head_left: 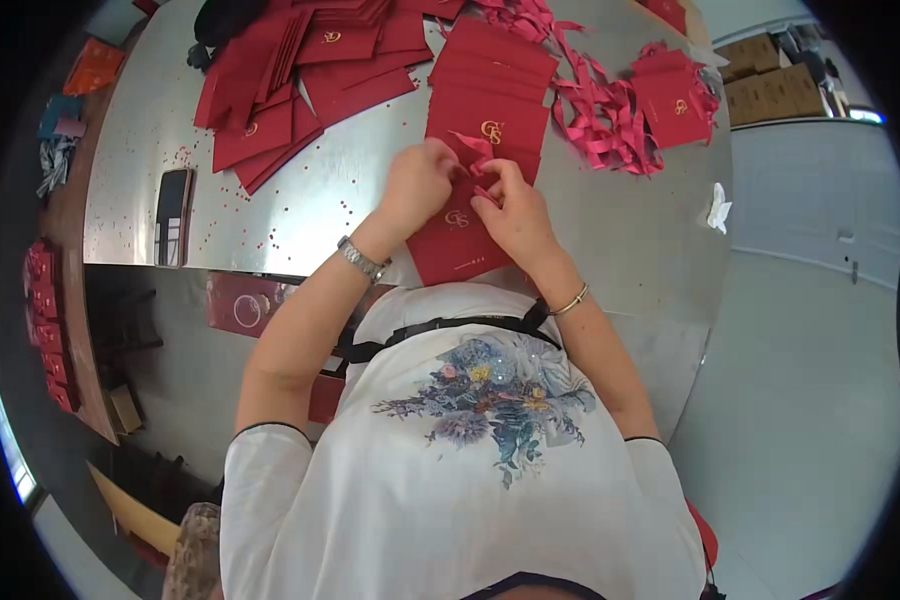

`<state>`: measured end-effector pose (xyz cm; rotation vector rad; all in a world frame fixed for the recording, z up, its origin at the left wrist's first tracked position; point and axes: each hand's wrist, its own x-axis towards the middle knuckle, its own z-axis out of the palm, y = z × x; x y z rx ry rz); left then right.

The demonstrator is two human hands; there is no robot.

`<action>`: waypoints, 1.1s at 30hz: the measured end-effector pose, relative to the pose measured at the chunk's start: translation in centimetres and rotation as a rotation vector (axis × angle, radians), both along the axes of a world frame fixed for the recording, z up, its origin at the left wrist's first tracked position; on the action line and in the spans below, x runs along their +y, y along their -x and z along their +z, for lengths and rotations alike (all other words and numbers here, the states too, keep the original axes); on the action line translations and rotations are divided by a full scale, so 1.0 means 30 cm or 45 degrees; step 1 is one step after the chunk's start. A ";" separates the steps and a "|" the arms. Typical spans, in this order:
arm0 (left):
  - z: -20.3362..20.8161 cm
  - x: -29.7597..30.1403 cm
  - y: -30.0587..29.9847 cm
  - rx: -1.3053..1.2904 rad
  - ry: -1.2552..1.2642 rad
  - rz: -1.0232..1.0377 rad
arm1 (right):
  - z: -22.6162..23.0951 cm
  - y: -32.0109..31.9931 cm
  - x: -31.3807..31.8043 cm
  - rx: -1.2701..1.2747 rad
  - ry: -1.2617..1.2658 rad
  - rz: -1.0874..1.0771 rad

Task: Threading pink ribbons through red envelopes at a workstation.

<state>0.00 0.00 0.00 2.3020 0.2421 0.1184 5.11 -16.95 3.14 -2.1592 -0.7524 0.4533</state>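
Observation:
A flat red paper bag (pixel 457 245) with a gold emblem lies in front of me on the metal table. Over its upper part, my left hand (pixel 422 183) and my right hand (pixel 517 212) come close together. Between them is a pink-red ribbon (pixel 477 147). Thumb and fingers of each hand are pinched on it; the fingertips of my left hand are partly hidden. More red bags (pixel 490 75) lie overlapping just beyond my hands, the nearest one showing a gold emblem.
Many flat red bags (pixel 345 70) are piled at the far left. Loose pink ribbons (pixel 610 115) lie right of the bags, beside a red bag stack (pixel 670 97). A phone (pixel 173 217) rests at the table's left edge. White scrap (pixel 718 208) lies near the right edge.

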 end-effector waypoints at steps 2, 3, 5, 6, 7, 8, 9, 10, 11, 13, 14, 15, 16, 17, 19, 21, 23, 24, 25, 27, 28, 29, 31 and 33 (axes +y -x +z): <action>0.029 0.009 -0.003 0.113 0.884 0.636 | -0.013 -0.002 -0.004 -0.016 -0.033 -0.039; 0.060 0.013 -0.007 0.137 1.120 0.842 | -0.017 -0.009 -0.005 -0.019 -0.030 -0.034; -0.007 0.024 0.006 0.027 0.957 0.810 | -0.024 -0.021 -0.010 -0.064 0.021 -0.012; -0.011 0.026 0.012 -0.073 0.788 0.770 | -0.030 -0.024 -0.017 -0.065 0.025 -0.009; -0.013 0.021 0.023 -0.073 0.791 0.773 | -0.037 -0.027 -0.026 -0.075 0.014 -0.010; -0.012 0.010 0.048 -0.234 0.449 0.659 | -0.040 -0.030 -0.032 -0.084 0.002 -0.010; 0.004 -0.001 0.075 -0.384 0.106 0.532 | -0.041 -0.026 -0.035 -0.081 0.002 -0.013; 0.024 0.008 0.101 -0.255 -0.046 0.249 | -0.041 -0.028 -0.034 -0.068 0.012 -0.029; 0.028 -0.001 0.123 -0.255 -0.049 0.247 | -0.042 -0.030 -0.034 -0.054 0.021 -0.045; 0.030 -0.014 0.158 -0.187 -0.213 0.103 | -0.039 -0.029 -0.037 -0.031 0.006 -0.035; 0.026 -0.008 0.158 -0.158 -0.122 0.097 | -0.037 -0.028 -0.042 -0.009 -0.005 -0.029; 0.027 -0.009 0.160 -0.158 -0.123 0.102 | -0.029 -0.024 -0.054 -0.008 -0.005 -0.024; 0.028 -0.011 0.160 -0.205 -0.133 0.114 | -0.015 -0.016 -0.074 -0.020 -0.043 -0.022; 0.028 -0.012 0.161 -0.252 -0.142 0.126 | 0.000 -0.009 -0.099 -0.031 -0.080 -0.020; 0.023 -0.006 0.163 -0.189 -0.040 0.140 | 0.043 -0.006 -0.176 0.079 0.008 0.001; 0.018 0.003 0.170 -0.126 0.063 0.152 | 0.072 -0.008 -0.276 0.190 0.098 0.020; 0.013 0.004 0.185 -0.187 0.060 0.206 | 0.091 -0.010 -0.386 0.406 0.095 0.021; 0.016 -0.004 0.187 -0.187 0.066 0.203 | 0.118 -0.005 -0.434 0.406 0.100 0.017; 0.016 -0.006 0.194 -0.181 0.073 0.235 | 0.150 0.001 -0.468 0.521 0.102 -0.062; 0.011 -0.008 0.200 -0.173 0.082 0.265 | 0.195 0.016 -0.510 0.638 0.105 -0.145; 0.005 -0.010 0.202 -0.159 0.116 0.260 | 0.212 0.025 -0.525 0.645 0.040 -0.192; 0.002 -0.011 0.204 -0.144 0.149 0.257 | 0.225 0.032 -0.535 0.652 -0.026 -0.237; 0.010 -0.014 0.199 -0.136 0.158 0.263 | 0.244 0.045 -0.546 0.756 -0.124 -0.220; 0.013 -0.013 0.196 -0.128 0.163 0.276 | 0.260 0.060 -0.549 0.859 -0.224 -0.194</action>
